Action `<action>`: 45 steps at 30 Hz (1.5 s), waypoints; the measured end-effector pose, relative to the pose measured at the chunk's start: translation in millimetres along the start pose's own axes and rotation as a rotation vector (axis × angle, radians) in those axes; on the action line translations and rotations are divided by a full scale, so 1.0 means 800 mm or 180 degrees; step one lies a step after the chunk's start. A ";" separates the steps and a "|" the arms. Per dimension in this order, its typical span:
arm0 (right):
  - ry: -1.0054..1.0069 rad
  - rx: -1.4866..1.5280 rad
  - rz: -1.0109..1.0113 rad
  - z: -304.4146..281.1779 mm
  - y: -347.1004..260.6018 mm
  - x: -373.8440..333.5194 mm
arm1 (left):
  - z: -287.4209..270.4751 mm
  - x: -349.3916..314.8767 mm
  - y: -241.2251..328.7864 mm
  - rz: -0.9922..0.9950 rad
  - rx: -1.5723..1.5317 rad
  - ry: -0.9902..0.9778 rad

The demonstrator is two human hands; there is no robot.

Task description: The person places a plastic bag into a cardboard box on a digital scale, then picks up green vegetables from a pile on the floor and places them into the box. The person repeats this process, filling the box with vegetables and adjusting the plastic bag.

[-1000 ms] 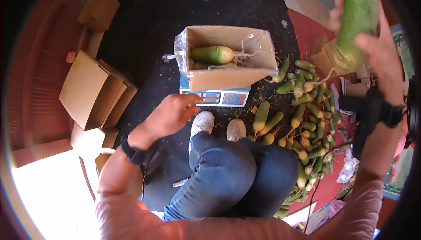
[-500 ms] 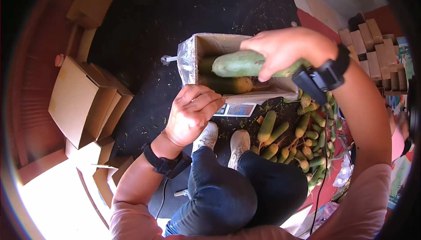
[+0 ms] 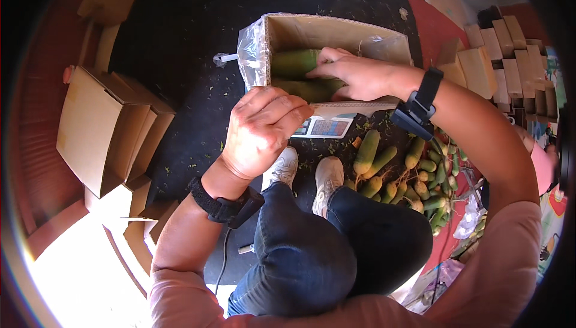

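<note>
A cardboard box (image 3: 354,28) with clear plastic lining its left end stands open in front of me. Closed on its near-left edge is my left hand (image 3: 261,125), fingers curled over the rim. My right hand (image 3: 355,76) reaches down inside, its fingers bent around the right end of a green radish (image 3: 293,64). Another green radish (image 3: 309,90) lies in the box beside it, nearer to me, partly behind the near wall and my hands. My thumb is close to that second radish.
Several green radishes (image 3: 367,151) with yellowish root ends lie heaped right of my shoes (image 3: 327,178). Cardboard boxes (image 3: 90,127) stand at the left. More cartons (image 3: 510,67) are stacked at the far right. A person's pink sleeve (image 3: 545,171) shows at the right edge.
My right hand has lowered a green radish from above the box into it. The box and my left hand sit slightly higher in the picture.
</note>
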State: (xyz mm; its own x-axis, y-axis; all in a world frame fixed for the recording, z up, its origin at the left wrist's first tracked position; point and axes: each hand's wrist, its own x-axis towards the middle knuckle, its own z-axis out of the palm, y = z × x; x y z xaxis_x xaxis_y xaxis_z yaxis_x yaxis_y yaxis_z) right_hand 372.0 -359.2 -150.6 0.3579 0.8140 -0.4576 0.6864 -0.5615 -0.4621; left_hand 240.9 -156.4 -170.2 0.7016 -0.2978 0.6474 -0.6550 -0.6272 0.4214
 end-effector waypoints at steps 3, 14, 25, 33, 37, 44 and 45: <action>0.0003 -0.0369 -0.0133 -0.006 -0.012 0.000 | 0.000 -0.003 0.005 0.0004 -0.0057 0.0066; 0.1945 0.0522 0.0360 -0.062 -0.034 -0.063 | 0.005 0.003 0.010 0.0124 0.0294 0.0096; 0.3283 -0.0592 0.2072 0.231 -0.052 -0.489 | -0.099 -0.002 0.073 -0.0436 0.0759 0.0347; 0.2828 0.1075 0.3583 0.557 -0.123 -0.591 | -0.167 -0.002 0.113 -0.0535 0.1549 0.0367; 0.2680 0.1604 0.3592 0.602 -0.124 -0.582 | -0.165 0.007 0.133 -0.0423 0.1348 0.0459; 0.2720 0.1306 0.3758 0.596 -0.112 -0.557 | -0.167 0.018 0.149 -0.0318 0.1245 0.0470; 0.2777 0.1267 0.3717 0.584 -0.112 -0.551 | -0.167 0.019 0.150 -0.0339 0.1243 0.0473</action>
State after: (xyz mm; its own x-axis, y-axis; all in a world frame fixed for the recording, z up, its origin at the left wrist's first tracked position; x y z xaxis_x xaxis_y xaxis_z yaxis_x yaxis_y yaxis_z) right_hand -142.9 -737.2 -263.0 0.9161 -0.3544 -0.1873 -0.4007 -0.8226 -0.4034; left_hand 135.5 -140.1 -25.4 0.6928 -0.1275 0.7098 -0.4056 -0.8827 0.2373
